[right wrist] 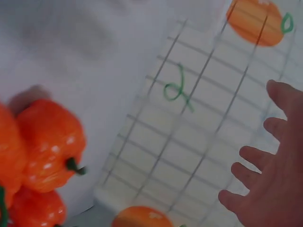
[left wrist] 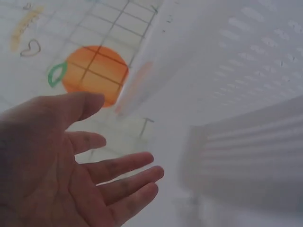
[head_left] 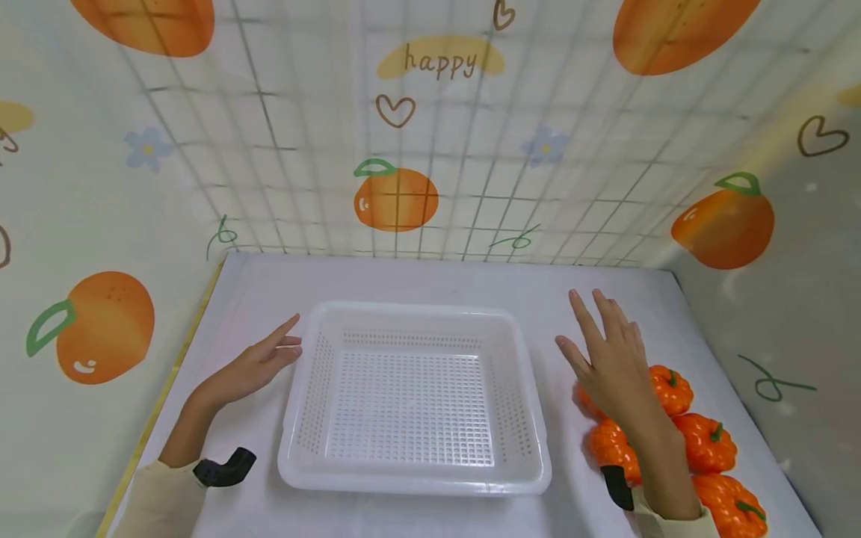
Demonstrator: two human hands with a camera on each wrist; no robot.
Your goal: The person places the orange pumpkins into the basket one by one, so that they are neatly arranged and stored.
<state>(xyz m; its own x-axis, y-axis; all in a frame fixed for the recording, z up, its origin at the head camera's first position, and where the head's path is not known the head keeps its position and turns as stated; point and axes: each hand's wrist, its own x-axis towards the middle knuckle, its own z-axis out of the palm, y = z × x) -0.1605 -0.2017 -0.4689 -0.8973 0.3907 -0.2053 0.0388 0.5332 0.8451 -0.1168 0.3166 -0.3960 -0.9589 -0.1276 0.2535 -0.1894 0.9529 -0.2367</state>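
A white plastic basket (head_left: 417, 310) with a perforated floor and walls stands in the middle of the table, with nothing inside it. My left hand (head_left: 258, 364) is beside its left rim, fingers extended toward it and holding nothing. The left wrist view shows that palm with spread fingers (left wrist: 124, 165) near the basket's slotted wall (left wrist: 251, 156). To the right of the basket, my right hand (head_left: 615, 366) hovers with spread, empty fingers. Beneath and around its wrist lie several small glossy orange pumpkins (head_left: 706, 442) with green stems, some partly hidden by the forearm.
A white cloth (head_left: 417, 280) covers the table. Patterned fabric walls (head_left: 464, 149) with orange-fruit prints rise behind and on both sides. Yellow edging (head_left: 164, 388) runs along the table's left side. Dark bands (head_left: 225, 468) sit at both wrists.
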